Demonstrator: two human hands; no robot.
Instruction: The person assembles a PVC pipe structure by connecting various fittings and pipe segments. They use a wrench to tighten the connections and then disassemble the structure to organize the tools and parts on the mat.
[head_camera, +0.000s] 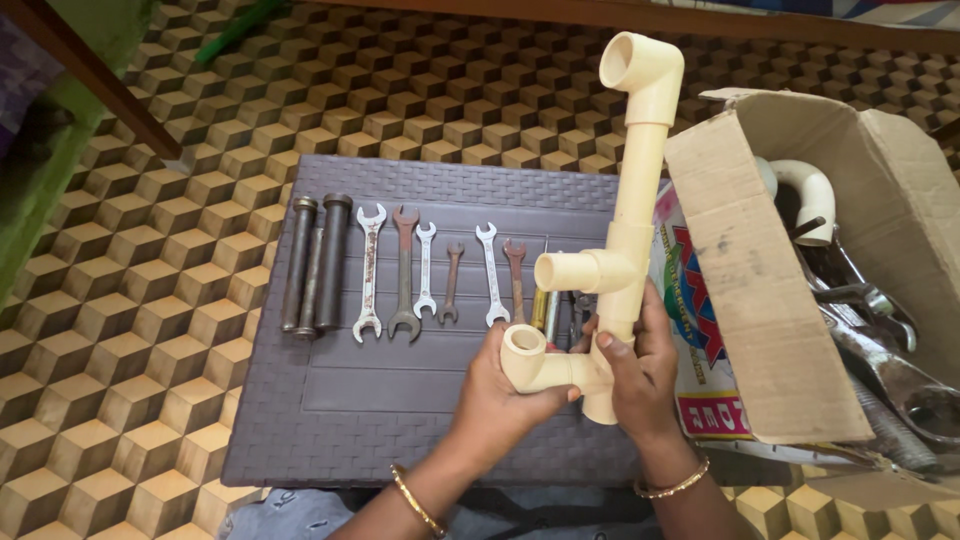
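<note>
Fingers of my left hand (500, 385) and right hand (640, 365) grip a cream pipe assembly (625, 230) above the bench (330, 420), near 6 spanners (405, 272) and a cardboard box (760, 300)

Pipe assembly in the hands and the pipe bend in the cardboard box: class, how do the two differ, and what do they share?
The pipe assembly is long, built from several joined pieces with side branches; the pipe bend is one short curve. The assembly stands upright, gripped by the left hand and right hand; the bend lies untouched in the cardboard box among metal fittings. Both are cream plastic with open round ends.
</note>
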